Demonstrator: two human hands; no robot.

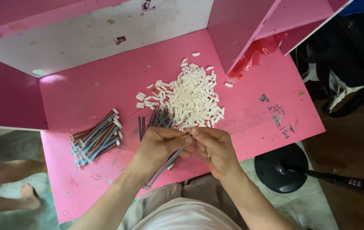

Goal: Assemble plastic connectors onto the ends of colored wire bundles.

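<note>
At the far left, beside the pink painted tabletop [84,93], another person's bare leg and foot [16,187] rest on the floor. On the left part of the tabletop lies a finished bundle of multicoloured ribbon wires with white end connectors [97,138], set diagonally and well apart from the hands. Near the front edge, the left hand [158,145] is closed around a loose bunch of thin multicoloured wires [161,164], which runs diagonally from under the palm toward the tabletop edge. More wires of the same kind [156,118] lie just behind this hand. The right hand [214,147] meets the left at the fingertips, pinched narrow on a small item; what it grips cannot be told. Behind both hands sits a heap of small white plastic connector housings [192,96]. On the floor at the right stands a black round fan base [280,168].
</note>
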